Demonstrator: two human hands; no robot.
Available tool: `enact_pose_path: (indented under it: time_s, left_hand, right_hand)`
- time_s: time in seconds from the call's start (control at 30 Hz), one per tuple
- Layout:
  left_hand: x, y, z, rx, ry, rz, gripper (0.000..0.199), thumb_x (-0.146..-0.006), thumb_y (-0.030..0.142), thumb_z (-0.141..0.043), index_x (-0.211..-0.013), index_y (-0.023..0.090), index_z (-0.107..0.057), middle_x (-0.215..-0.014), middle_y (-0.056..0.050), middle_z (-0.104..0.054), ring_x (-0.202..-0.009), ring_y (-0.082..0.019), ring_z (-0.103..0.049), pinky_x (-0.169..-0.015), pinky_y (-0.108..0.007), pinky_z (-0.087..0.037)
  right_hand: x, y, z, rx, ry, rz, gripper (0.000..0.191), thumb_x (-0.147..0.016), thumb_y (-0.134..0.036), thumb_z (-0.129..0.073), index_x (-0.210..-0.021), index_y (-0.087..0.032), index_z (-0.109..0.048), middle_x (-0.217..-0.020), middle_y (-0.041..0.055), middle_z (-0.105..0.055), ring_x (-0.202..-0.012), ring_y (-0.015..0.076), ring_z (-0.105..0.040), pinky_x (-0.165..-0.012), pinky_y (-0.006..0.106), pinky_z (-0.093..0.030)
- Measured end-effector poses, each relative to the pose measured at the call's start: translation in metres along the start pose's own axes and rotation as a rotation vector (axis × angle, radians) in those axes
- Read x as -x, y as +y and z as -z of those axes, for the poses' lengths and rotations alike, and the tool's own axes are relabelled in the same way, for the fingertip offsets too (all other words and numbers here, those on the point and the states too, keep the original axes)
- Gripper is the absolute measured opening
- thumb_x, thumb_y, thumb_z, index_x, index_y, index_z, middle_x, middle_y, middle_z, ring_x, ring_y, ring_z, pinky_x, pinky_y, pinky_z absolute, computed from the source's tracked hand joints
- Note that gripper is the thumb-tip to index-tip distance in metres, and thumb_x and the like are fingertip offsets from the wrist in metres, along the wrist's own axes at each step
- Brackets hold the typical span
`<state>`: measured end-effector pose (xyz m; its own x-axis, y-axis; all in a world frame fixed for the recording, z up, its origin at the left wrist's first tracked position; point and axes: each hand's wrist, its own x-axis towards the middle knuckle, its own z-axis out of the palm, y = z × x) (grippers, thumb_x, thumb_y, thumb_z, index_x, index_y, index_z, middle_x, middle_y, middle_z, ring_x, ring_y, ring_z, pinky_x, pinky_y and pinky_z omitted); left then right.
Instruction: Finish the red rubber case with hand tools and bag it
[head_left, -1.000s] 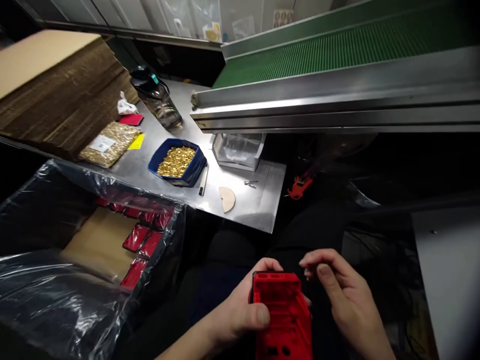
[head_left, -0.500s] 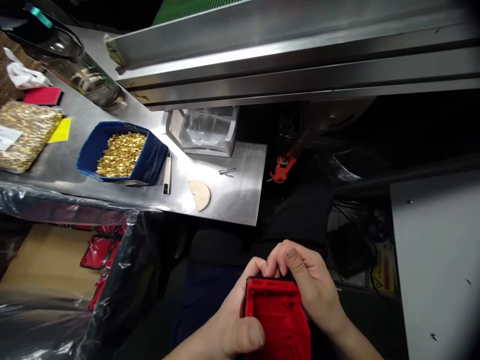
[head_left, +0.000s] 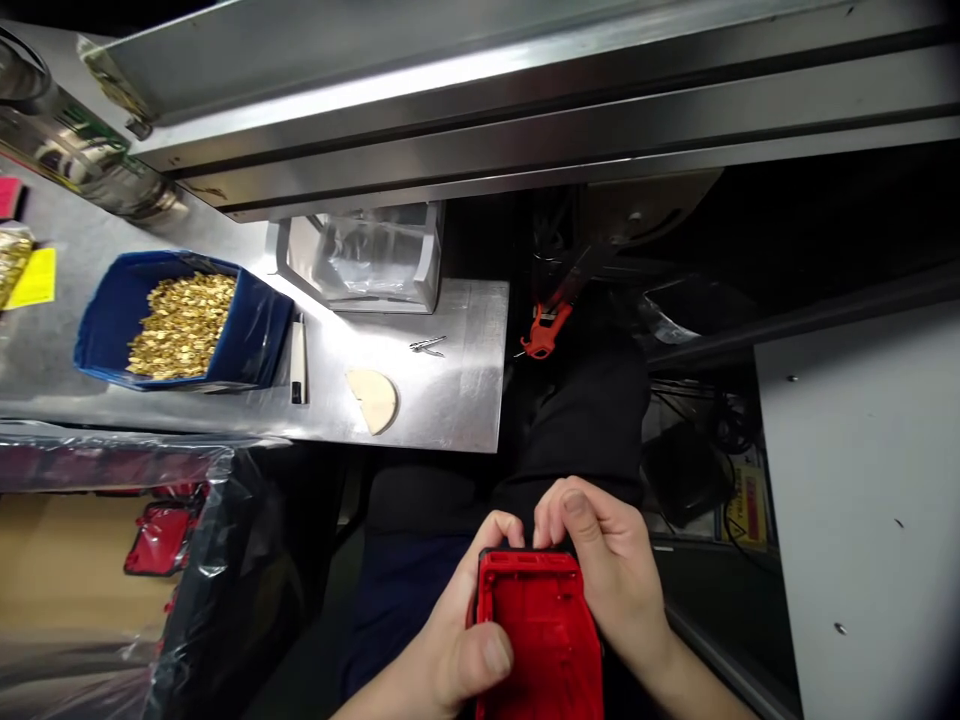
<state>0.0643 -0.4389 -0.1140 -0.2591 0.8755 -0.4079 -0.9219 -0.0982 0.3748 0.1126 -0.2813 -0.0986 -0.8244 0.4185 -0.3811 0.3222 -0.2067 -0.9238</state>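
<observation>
A red plastic housing (head_left: 541, 630) with a dark rim lies low in the middle of the view, its hollow side facing up. My left hand (head_left: 469, 625) grips its left side, thumb over the edge and fingers around the far corner. At the far right corner of the housing is my right hand (head_left: 604, 560), its fingers curled in and its thumb pressed near the index finger. Whether something small is between those fingers is hidden.
A steel table (head_left: 465, 400) carries a blue bin (head_left: 262, 330) of brass pieces, a white-handled tool (head_left: 298, 365), a half-round wooden piece (head_left: 375, 398) and a clear drawer (head_left: 375, 260). A lined box (head_left: 217, 540) holds red parts. A metal beam (head_left: 450, 150) crosses above.
The table, bin and box have shifted left in the view. The housing sits slightly further left, still in my left hand. My right fingers have moved slightly apart from my left ones.
</observation>
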Motion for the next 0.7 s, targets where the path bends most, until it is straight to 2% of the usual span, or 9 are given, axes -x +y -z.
enact_pose_path:
  time_s: [0.1, 0.23, 0.3, 0.43, 0.53, 0.6, 0.7]
  left_hand:
    - [0.001, -0.004, 0.005, 0.008, -0.006, -0.010, 0.071, -0.071, 0.066, -0.082, -0.112, 0.026, -0.040, -0.095, -0.002, -0.055, -0.076, -0.015, -0.059, -0.073, -0.029, -0.051]
    - [-0.001, -0.004, 0.005, 0.046, -0.023, -0.055, 0.071, -0.073, 0.065, -0.081, -0.114, 0.025, -0.041, -0.101, -0.006, -0.058, -0.082, -0.019, -0.065, -0.077, -0.033, -0.053]
    - [-0.001, -0.003, 0.004, 0.061, -0.031, -0.056, 0.069, -0.073, 0.065, -0.081, -0.113, 0.025, -0.041, -0.101, -0.005, -0.059, -0.082, -0.020, -0.066, -0.078, -0.036, -0.054]
    - [0.001, -0.005, 0.006, 0.054, 0.005, -0.039, 0.068, -0.074, 0.063, -0.082, -0.112, 0.026, -0.041, -0.096, -0.004, -0.061, -0.081, -0.021, -0.068, -0.078, -0.034, -0.055]
    - [0.002, -0.008, 0.008, 0.105, -0.013, -0.026, 0.062, -0.081, 0.063, -0.076, -0.113, 0.027, -0.038, -0.094, -0.004, -0.065, -0.082, -0.024, -0.072, -0.079, -0.039, -0.057]
    - [0.000, -0.009, 0.008, 0.137, -0.024, -0.032, 0.058, -0.084, 0.062, -0.073, -0.113, 0.027, -0.037, -0.096, -0.005, -0.068, -0.085, -0.027, -0.075, -0.081, -0.042, -0.058]
    - [-0.002, -0.008, 0.006, 0.145, -0.019, -0.033, 0.058, -0.084, 0.062, -0.073, -0.113, 0.026, -0.038, -0.103, -0.009, -0.070, -0.089, -0.030, -0.077, -0.081, -0.043, -0.058]
  right_hand:
    - [-0.001, 0.001, -0.002, 0.069, 0.089, 0.021, 0.045, -0.106, -0.045, -0.046, -0.068, -0.021, -0.050, -0.066, -0.0012, -0.052, -0.063, 0.0120, -0.049, -0.061, 0.025, -0.041]
    - [-0.004, 0.000, -0.005, -0.008, -0.021, -0.018, 0.045, -0.105, -0.046, -0.046, -0.071, -0.020, -0.058, -0.074, 0.0027, -0.064, -0.074, 0.0152, -0.061, -0.071, 0.027, -0.049]
    - [-0.003, 0.001, -0.005, -0.012, -0.036, -0.032, 0.045, -0.105, -0.045, -0.049, -0.070, -0.019, -0.058, -0.072, 0.0022, -0.065, -0.070, 0.0145, -0.062, -0.069, 0.027, -0.049]
    - [0.001, 0.007, -0.001, 0.144, 0.091, 0.037, 0.044, -0.104, -0.042, -0.052, -0.066, -0.020, -0.053, -0.063, -0.0022, -0.053, -0.059, 0.0104, -0.050, -0.058, 0.025, -0.041]
    - [0.003, 0.010, 0.000, 0.208, 0.184, 0.132, 0.043, -0.105, -0.038, -0.049, -0.066, -0.020, -0.051, -0.065, -0.0025, -0.051, -0.061, 0.0103, -0.050, -0.060, 0.025, -0.040]
    - [0.003, 0.010, 0.000, 0.178, 0.164, 0.158, 0.040, -0.106, -0.036, -0.047, -0.070, -0.020, -0.057, -0.072, -0.0006, -0.060, -0.070, 0.0120, -0.059, -0.067, 0.024, -0.046]
    - [0.002, 0.010, 0.002, 0.127, 0.033, 0.137, 0.036, -0.106, -0.034, -0.047, -0.079, -0.021, -0.067, -0.081, 0.0018, -0.072, -0.079, 0.0155, -0.069, -0.074, 0.027, -0.052]
